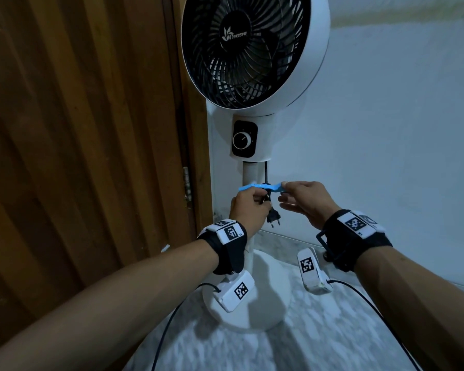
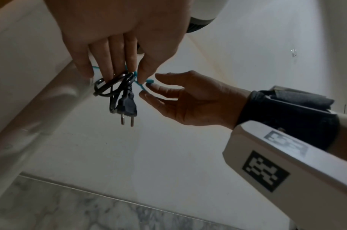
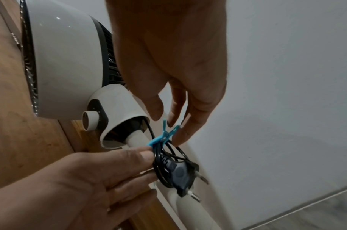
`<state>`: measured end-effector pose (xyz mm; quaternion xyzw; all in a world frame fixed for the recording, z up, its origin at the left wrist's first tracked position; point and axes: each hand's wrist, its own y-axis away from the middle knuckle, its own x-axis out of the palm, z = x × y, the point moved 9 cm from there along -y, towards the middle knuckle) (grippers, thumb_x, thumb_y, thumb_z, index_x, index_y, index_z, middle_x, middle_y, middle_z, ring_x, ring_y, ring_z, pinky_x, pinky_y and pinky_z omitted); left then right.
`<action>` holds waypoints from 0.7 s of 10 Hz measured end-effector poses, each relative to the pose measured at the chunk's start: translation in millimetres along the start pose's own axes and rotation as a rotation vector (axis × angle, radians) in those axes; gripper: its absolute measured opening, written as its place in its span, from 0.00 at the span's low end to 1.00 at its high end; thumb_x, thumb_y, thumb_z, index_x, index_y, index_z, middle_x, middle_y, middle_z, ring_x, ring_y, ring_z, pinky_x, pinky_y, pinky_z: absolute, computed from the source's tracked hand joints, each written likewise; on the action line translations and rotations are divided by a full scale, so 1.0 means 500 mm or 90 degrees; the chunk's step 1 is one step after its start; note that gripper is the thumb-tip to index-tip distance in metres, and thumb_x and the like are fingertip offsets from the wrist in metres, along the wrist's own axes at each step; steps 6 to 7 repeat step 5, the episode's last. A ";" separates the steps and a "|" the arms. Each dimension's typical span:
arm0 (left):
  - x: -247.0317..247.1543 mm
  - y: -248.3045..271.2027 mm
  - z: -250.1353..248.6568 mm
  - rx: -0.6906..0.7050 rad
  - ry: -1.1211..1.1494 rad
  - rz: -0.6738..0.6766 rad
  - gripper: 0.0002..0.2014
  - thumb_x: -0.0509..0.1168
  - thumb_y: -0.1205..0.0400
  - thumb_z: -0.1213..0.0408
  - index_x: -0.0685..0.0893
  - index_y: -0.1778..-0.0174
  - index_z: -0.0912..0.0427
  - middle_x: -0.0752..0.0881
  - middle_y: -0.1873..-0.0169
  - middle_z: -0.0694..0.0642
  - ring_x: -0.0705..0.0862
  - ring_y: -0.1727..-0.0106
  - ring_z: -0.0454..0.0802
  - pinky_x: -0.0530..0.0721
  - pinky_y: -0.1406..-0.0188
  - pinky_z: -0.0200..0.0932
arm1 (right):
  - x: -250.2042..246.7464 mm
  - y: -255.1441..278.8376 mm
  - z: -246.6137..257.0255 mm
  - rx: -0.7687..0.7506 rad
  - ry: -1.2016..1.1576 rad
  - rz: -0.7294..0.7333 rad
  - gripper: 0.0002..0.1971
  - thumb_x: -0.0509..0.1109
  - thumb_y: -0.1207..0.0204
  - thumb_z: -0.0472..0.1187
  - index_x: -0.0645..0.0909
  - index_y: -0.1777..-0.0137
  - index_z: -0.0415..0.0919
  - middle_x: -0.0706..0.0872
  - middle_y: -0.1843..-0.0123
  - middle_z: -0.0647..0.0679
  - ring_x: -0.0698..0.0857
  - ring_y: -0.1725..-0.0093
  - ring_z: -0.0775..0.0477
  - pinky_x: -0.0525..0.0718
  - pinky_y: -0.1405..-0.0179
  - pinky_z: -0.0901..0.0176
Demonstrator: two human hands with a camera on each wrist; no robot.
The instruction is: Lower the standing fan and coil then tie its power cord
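Observation:
The white standing fan [image 1: 252, 49] with its black grille stands upright on its pole [image 1: 249, 174] and round base [image 1: 268, 303]. My left hand [image 1: 248, 207] grips the coiled black power cord [image 2: 113, 85] in front of the pole and pinches one end of a blue tie [image 1: 255, 186]. The plug [image 1: 274, 218] hangs below the coil, prongs down. My right hand [image 1: 292, 195] pinches the tie's other end at the right. In the right wrist view the tie [image 3: 162, 137] crosses itself over the top of the coil [image 3: 162, 163].
A wooden door [image 1: 78, 129] fills the left side, its hinge just left of the pole. A white wall [image 1: 386, 116] is behind and to the right of the fan. The floor [image 1: 319, 344] is grey marble. Black cables trail from both wrist cameras.

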<state>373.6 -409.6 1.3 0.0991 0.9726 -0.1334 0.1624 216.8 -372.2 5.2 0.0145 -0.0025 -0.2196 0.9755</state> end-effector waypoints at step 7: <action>0.003 0.037 0.086 -0.061 -0.175 0.159 0.12 0.65 0.19 0.66 0.91 0.45 0.61 0.90 0.42 0.61 0.87 0.42 0.55 0.84 0.37 0.46 | -0.046 -0.005 -0.043 0.052 0.016 -0.005 0.13 0.67 0.18 0.35 0.83 0.36 0.31 0.86 0.36 0.40 0.88 0.40 0.40 0.89 0.48 0.49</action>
